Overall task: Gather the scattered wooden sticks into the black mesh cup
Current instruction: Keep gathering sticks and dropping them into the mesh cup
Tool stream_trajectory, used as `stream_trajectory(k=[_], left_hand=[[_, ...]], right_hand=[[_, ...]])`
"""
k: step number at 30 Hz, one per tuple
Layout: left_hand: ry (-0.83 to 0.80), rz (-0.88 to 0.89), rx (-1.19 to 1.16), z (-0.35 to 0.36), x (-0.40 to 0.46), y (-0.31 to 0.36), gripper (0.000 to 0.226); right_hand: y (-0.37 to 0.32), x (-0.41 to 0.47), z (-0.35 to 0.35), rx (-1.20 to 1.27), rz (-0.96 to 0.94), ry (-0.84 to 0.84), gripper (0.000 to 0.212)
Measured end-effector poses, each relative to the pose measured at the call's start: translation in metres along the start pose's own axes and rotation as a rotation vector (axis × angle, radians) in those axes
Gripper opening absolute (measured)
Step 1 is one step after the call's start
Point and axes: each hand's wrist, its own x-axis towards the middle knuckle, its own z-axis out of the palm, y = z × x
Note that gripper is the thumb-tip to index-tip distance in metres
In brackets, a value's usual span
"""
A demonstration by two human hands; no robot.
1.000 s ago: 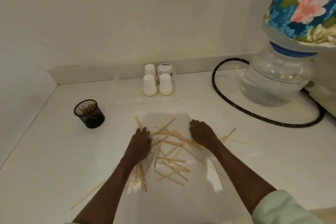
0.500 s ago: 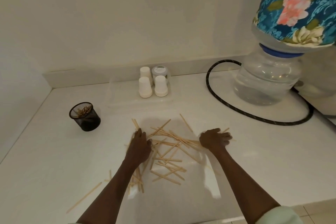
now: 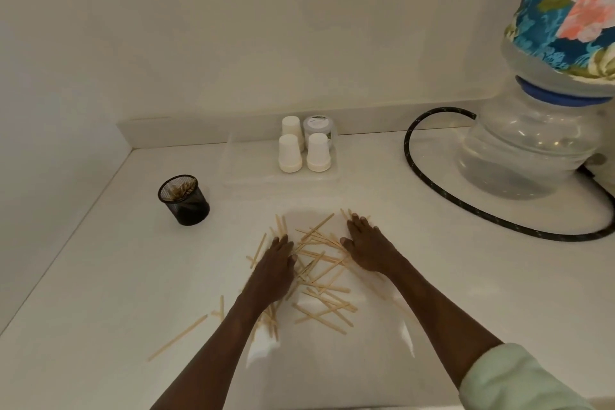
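your left hand (image 3: 273, 265) and right hand (image 3: 369, 248) lie flat, fingers straight and together, on the scattered wooden sticks (image 3: 319, 280) at centre. black mesh cup (image 3: 184, 200) stands at 10 o'clock; white cups (image 3: 304, 151) at 12, hose (image 3: 466, 206) at 2.

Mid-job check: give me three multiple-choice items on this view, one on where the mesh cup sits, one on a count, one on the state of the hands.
1. Where is the black mesh cup relative to the scattered sticks?
A. far left of them
B. right of them
C. among them

2. How many white paper cups stand upside down by the wall?
A. one
B. three
C. five

3. How are the left hand and right hand?
A. both fists
B. one holding the cup
C. both flat on the sticks, fingers straight

Answers:
1 A, the cup stands apart toward the left wall.
2 B, three show beside a clear lidded jar.
3 C, both palms lie over the pile.
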Motion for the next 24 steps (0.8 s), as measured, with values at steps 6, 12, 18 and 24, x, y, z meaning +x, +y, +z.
stream_trajectory(k=[6, 12, 18, 24], left_hand=[[0.248, -0.223, 0.074, -0.001, -0.018, -0.008, 0.063], [0.271, -0.396, 0.046, 0.009, -0.029, 0.005, 0.079], [0.299, -0.346, 0.003, 0.005, -0.009, 0.026, 0.080], [0.323, -0.301, 0.059, 0.000, 0.004, 0.033, 0.039]], right_hand=[[-0.007, -0.010, 0.005, 0.098, 0.064, 0.320, 0.059], [-0.024, -0.006, 0.003, -0.084, 0.246, 0.266, 0.097], [-0.039, -0.008, 0.016, -0.040, 0.093, 0.335, 0.058], [-0.042, -0.018, 0.011, 0.000, 0.014, 0.363, 0.015]])
